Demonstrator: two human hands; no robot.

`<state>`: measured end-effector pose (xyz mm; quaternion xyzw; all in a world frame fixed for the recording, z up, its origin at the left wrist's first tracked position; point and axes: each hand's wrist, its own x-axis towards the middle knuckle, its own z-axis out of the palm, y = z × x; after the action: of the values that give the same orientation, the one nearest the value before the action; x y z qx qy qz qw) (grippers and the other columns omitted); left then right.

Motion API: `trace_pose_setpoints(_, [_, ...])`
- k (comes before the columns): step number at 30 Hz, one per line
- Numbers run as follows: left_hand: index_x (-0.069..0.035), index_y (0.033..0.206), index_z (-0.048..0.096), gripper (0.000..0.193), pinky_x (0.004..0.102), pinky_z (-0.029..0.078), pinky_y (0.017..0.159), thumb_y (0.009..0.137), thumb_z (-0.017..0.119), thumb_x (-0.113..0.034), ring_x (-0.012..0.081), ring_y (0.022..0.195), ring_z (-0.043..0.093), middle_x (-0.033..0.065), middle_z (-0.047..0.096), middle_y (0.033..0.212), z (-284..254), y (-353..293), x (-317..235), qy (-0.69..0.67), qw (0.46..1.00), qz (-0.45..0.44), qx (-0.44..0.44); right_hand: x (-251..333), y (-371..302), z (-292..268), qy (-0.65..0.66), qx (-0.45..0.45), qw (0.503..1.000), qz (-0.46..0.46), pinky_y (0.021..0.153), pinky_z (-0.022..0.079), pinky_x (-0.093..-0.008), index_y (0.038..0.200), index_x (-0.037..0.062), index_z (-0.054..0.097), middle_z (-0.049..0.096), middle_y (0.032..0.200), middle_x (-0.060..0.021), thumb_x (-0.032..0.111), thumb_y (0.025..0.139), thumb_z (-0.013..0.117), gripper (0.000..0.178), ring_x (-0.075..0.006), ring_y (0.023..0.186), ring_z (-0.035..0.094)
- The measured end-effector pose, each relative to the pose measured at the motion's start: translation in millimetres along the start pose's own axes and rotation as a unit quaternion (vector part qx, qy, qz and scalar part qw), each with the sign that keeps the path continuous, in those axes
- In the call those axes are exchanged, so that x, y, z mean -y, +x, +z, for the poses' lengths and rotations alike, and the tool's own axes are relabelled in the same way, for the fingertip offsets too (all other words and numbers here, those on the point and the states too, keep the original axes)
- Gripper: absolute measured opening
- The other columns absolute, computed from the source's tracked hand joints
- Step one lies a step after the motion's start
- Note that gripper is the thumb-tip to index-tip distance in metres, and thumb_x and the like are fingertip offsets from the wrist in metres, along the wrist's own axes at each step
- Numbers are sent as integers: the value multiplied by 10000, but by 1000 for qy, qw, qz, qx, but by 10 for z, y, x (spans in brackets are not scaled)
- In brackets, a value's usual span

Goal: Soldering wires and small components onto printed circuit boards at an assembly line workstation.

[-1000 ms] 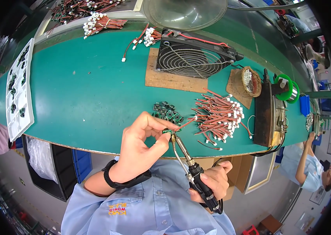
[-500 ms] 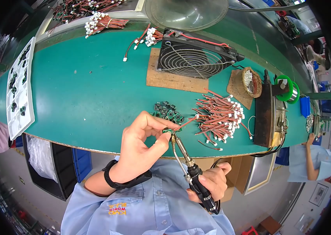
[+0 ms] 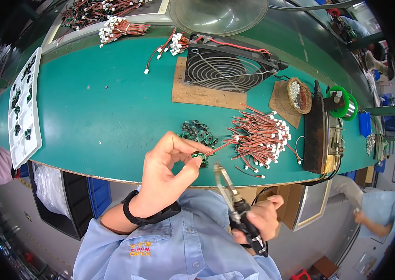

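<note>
My left hand pinches a small green circuit board between thumb and fingers at the table's front edge. A red-and-black wire lead runs from the board to the right. My right hand is wrapped round the black handle of a soldering iron, which has a thin metal tube alongside its barrel. The iron's tip, smeared by motion, is apart from the board, below and right of it. Behind the left hand sits a heap of small circuit boards. Right of it lies a pile of wire leads with white connectors.
A black fan stands on brown board at the back. To the right are a bowl of silvery bits, a dark metal stand and a green solder spool. A white tray of boards lies left. Co-workers sit at both sides.
The soldering iron in my right hand has drawn away from the circuit board, down and to the right. My left hand has stayed nearly still. The co-worker at right has shifted.
</note>
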<state>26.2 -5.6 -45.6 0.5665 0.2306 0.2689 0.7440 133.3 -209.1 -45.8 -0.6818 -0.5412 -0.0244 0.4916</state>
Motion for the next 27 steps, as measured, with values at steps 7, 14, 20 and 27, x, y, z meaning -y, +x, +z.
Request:
trace_pose_setpoints(7, [-44, 878, 433, 130, 244, 442, 676, 830, 528, 30, 95, 793, 550, 173, 628, 1006, -79, -25, -111, -116, 989, -83, 40, -539, 229, -160, -36, -230, 954, 187, 794, 384, -322, 1136, 14, 544, 542, 1036, -125, 134, 758, 683, 420, -145, 935, 506])
trace_pose_setpoints(14, [-53, 887, 438, 109, 241, 445, 666, 847, 527, -3, 106, 790, 556, 183, 624, 999, -81, -45, -156, -121, 989, -73, 46, -769, 377, -212, -161, -154, 944, 243, 860, 429, -285, 1165, 17, 516, 605, 1030, -117, -7, 858, 552, 310, -197, 945, 584])
trace_pose_setpoints(20, [-46, 892, 438, 113, 247, 454, 705, 843, 528, -1, 126, 832, 571, 178, 623, 991, -194, -89, -84, -78, 995, -68, -1, -448, 135, 78, -98, -2, 990, 101, 774, 432, -279, 929, 72, 541, 667, 868, -95, 24, 812, 631, 156, -157, 715, 607])
trace_pose_setpoints(27, [-36, 910, 445, 127, 270, 458, 756, 835, 534, 16, 146, 865, 575, 167, 619, 980, -159, -134, -73, -70, 997, -38, 1, -415, 121, 202, -287, 72, 955, -5, 765, 351, -329, 912, 152, 617, 627, 855, -5, 69, 677, 650, 252, -179, 747, 566])
